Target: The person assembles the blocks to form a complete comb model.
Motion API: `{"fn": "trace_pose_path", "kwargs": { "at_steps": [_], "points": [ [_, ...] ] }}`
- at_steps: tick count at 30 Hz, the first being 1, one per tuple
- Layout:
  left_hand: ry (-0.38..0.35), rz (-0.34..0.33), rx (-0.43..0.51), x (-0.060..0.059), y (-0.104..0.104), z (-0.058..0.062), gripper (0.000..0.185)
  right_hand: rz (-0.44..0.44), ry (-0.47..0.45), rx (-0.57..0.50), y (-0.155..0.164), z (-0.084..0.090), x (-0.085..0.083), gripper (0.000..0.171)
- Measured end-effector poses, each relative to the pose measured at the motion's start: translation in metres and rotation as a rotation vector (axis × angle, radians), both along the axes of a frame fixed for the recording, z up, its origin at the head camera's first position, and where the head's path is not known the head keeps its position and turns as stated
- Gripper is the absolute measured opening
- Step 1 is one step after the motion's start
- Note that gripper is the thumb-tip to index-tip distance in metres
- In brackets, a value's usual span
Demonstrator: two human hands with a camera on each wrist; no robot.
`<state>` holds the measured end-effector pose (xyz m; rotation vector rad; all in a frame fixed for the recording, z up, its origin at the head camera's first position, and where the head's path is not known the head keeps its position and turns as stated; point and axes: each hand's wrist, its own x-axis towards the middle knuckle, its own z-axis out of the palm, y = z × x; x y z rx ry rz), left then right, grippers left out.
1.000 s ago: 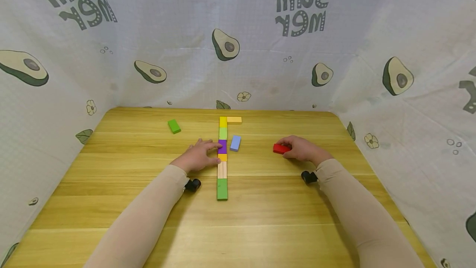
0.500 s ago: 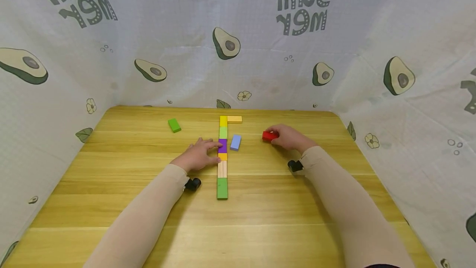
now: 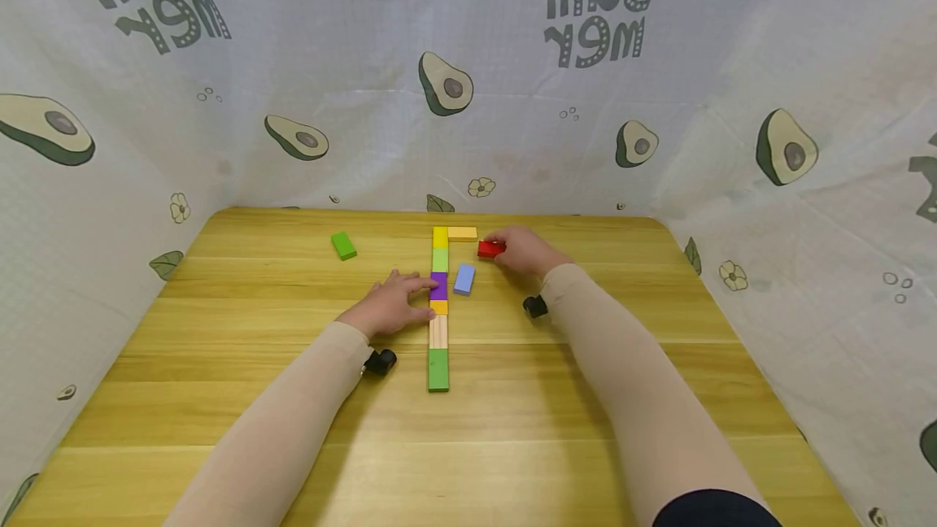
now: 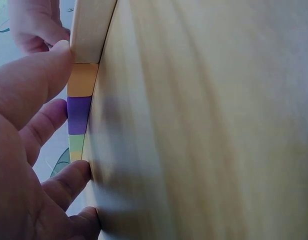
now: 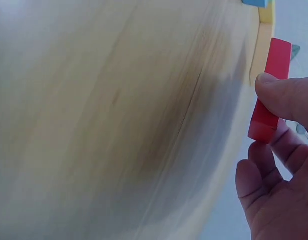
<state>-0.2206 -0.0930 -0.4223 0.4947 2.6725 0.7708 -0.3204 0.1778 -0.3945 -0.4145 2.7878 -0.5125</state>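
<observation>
Between thumb and fingertips my right hand [image 3: 525, 252] pinches a red block [image 3: 488, 250], held up off the table in the right wrist view. Just left of it lies a light-orange block [image 3: 463, 234], crosswise at the far end of a straight row of blocks. From far to near the row runs yellow [image 3: 440, 237], light green, purple [image 3: 438, 293], orange, bare wood [image 3: 437, 335] and green [image 3: 437, 370]. My left hand [image 3: 388, 307] rests along the row's left side with fingers spread, its index finger at the purple block and its thumb by the orange one.
A blue block [image 3: 464, 279] lies right of the row, near the purple piece. Farther left sits a loose green block [image 3: 343, 246]. A patterned cloth [image 3: 542, 145] hangs behind the wooden table [image 3: 468, 462] and along its sides.
My right hand has carried the red block leftward and away from me, from the table's right side to beside the light-orange block. The left hand has stayed in place.
</observation>
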Motion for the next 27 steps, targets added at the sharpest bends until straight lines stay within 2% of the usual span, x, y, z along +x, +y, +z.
{"fn": "trace_pose_path", "kwargs": {
  "at_steps": [4, 12, 27],
  "points": [
    [-0.001, 0.0, -0.002, -0.001, -0.001, 0.0, 0.057, 0.0, -0.025, -0.004, -0.011, -0.002, -0.005, 0.046],
    [-0.001, 0.006, -0.01, -0.002, 0.001, 0.0, 0.057, 0.044, -0.014, 0.033, -0.027, -0.004, -0.013, 0.043],
    [-0.006, 0.014, 0.009, -0.002, 0.001, -0.002, 0.055, 0.05, -0.039, 0.049, -0.045, -0.009, -0.014, 0.044]
  ]
}}
